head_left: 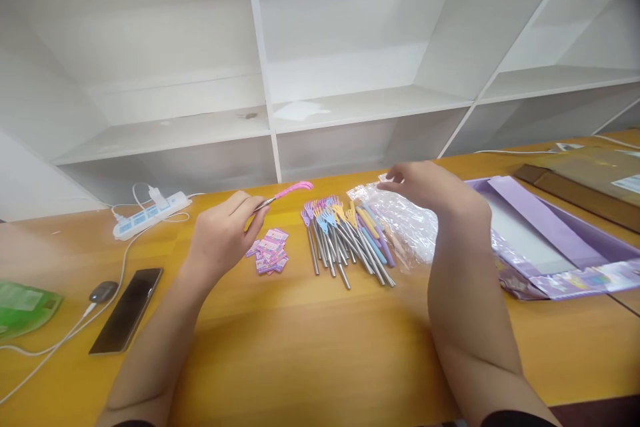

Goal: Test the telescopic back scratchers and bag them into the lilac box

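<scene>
My left hand [220,230] is closed around the metal handle of a back scratcher with a pink claw-shaped head [300,187], which points right, above the table. Small pink and purple printed cards [271,251] lie in a loose heap beside that hand. In the middle is a pile of back scratchers [345,233] with metal handles and purple, blue, orange and pink heads. My right hand [425,188] hovers over clear plastic bags [413,220], its thumb and fingers slightly apart. Coloured tubes [375,233] lie between the pile and the bags.
A purple open box [565,233] stands at the right, with a brown cardboard box [590,180] behind it. To the left are a power strip [153,215], a phone [127,310], a black charging case [103,291], cables and a green pack [25,307]. White shelves [350,110] line the back.
</scene>
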`<state>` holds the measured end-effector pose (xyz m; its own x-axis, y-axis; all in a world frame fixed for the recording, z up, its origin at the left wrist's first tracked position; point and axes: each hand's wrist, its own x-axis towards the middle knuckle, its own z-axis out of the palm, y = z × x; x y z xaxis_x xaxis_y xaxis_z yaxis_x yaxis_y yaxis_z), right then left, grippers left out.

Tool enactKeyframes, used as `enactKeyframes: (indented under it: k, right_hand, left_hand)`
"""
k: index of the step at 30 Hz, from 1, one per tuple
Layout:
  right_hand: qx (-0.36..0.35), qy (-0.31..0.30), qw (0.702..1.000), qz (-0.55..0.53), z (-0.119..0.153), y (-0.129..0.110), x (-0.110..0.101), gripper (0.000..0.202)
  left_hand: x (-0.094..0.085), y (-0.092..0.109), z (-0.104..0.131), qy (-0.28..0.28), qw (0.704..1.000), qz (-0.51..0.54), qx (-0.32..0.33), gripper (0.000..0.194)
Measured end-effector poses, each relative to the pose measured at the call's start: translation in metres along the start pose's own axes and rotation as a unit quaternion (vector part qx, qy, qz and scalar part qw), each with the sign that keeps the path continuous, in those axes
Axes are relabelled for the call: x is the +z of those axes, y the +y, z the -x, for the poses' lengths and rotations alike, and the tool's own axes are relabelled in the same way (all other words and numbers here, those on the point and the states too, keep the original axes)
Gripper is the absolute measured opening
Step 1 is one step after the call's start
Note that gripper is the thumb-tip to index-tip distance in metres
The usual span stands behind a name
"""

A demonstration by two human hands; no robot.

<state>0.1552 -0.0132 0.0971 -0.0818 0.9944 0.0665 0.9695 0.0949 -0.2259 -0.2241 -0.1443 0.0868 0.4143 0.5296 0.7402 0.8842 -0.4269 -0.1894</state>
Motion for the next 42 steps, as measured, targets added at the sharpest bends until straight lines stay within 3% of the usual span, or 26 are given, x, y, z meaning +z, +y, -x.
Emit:
enactKeyframes:
  k: [3,8,16,20,26,33,39,42]
  right_hand:
    - [0.021,-0.077,0.997,0.011,-0.012,0.009,0.009,0.038]
    - [-0.039,-0.144,0.988,0.046,-0.024,-0.011,0.024,0.031]
    - [-0.059,-0.185,0.979,0.068,-0.035,-0.018,0.043,0.014]
    - [-0.026,-0.18,0.978,0.099,-0.049,-0.009,0.054,0.025]
    - [0.063,-0.148,0.976,0.144,-0.066,0.016,0.067,0.058]
    - [0.089,-0.174,0.971,0.139,-0.075,0.021,0.079,0.045]
    - [0.111,-0.149,0.973,0.138,-0.074,0.027,0.082,0.085]
    - [0.127,-0.164,0.969,0.133,-0.072,0.032,0.077,0.081]
  left_hand:
    - [0.002,0.002,0.0,-0.003,1.0,0.0,0.003,0.009]
    - [0.005,0.003,0.0,-0.015,1.0,0.004,0.002,0.01]
    - [0.006,0.005,-0.001,-0.028,1.0,0.006,0.005,0.012]
    - [0.005,0.008,-0.003,-0.044,0.999,0.004,0.007,0.015]
    - [0.004,0.009,-0.003,-0.06,0.998,0.011,-0.001,0.019]
    - [0.007,0.011,-0.002,-0.067,0.998,0.004,-0.001,0.019]
    - [0.006,0.01,-0.001,-0.071,0.997,-0.004,0.001,0.019]
    - [0.007,0.01,0.0,-0.067,0.998,-0.002,0.004,0.019]
